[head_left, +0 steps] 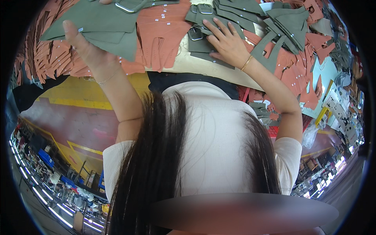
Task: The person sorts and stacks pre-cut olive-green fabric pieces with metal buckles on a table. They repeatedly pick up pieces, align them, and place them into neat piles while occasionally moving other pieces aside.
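- Closest to me, my long dark hair (156, 156) falls over my white ribbed shirt (219, 145).
- My two hands are well apart from each other.
- My right hand (227, 44), a gold-coloured bracelet (246, 63) on its wrist, lies with fingers spread on green buckled pieces (199, 17), gripping nothing that I can see.
- My left hand (84, 47) is at a large green piece (105, 23), its thumb outside the edge and most of its fingers hidden by the piece; I cannot tell whether they clamp it.
- That piece overlaps salmon pieces (164, 35), which lie between my hands on the pale worktop (188, 64).
- To my left sits a dense pile of salmon strips (49, 60); to my right, loose green cut-outs (288, 25).
- Away to the left are a red-and-yellow floor (74, 117) and bright light tubes (60, 217).
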A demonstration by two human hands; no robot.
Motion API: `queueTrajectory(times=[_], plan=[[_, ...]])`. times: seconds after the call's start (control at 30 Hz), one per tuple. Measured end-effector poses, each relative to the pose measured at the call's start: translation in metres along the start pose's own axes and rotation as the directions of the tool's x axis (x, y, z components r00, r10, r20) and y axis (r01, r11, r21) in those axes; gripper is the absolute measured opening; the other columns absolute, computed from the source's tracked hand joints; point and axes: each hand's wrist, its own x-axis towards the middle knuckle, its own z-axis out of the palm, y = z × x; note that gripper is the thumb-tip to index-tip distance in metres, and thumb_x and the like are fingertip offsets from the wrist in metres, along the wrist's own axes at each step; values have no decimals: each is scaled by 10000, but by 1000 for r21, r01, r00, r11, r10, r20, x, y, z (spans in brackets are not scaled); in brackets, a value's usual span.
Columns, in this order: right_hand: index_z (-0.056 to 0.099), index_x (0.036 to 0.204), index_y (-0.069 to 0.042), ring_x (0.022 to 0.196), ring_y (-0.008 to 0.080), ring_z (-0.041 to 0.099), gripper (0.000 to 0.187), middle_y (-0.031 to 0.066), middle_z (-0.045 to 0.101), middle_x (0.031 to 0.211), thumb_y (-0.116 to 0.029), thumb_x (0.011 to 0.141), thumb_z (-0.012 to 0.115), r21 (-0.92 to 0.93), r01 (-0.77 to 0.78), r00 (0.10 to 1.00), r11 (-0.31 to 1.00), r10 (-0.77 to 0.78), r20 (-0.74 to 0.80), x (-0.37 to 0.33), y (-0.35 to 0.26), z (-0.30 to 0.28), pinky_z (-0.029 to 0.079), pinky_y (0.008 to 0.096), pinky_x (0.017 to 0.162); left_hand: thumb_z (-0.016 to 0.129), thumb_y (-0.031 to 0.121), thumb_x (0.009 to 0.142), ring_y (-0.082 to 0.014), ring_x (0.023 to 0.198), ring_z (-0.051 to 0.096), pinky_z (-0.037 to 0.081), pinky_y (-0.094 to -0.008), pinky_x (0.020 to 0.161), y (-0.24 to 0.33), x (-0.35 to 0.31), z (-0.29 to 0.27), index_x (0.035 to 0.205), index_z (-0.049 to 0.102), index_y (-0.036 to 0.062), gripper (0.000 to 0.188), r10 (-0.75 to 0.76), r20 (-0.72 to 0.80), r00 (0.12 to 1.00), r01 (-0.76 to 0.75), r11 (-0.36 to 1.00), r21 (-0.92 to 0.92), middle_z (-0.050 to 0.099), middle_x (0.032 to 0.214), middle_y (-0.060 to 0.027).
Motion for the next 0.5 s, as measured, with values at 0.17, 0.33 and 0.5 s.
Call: queueTrajectory(times=[0.17, 0.33, 0.5], plan=[[665, 842, -53, 1339, 320, 466, 182, 105, 393, 1545, -201, 769, 744, 367, -97, 995, 925, 100, 10, 13, 19, -14, 391, 458, 1089, 582, 576, 909, -320, 1141, 582, 509, -468, 971, -4, -11, 11, 1313, 481, -47, 749, -48, 9, 999, 47, 997, 56, 612, 1201, -224], [646, 789, -40, 1305, 239, 505, 174, 99, 478, 1487, -193, 839, 711, 774, -384, 911, 504, 343, 229, 25, 41, -54, 417, 332, 1017, 580, 468, 940, -222, 991, 624, 525, -371, 877, -4, -11, 8, 1197, 567, -6, 540, -157, 113, 981, 127, 963, 237, 666, 1050, -120], [619, 841, -6, 826, 139, 594, 206, 118, 606, 1297, -194, 862, 700, 813, -289, 900, 505, 434, 50, 39, 35, -115, 492, 288, 765, 647, 391, 910, -190, 967, 624, 512, -338, 854, 1, -16, 4, 1067, 644, -2, 423, -268, 132, 954, 181, 869, 461, 655, 1019, -67]])
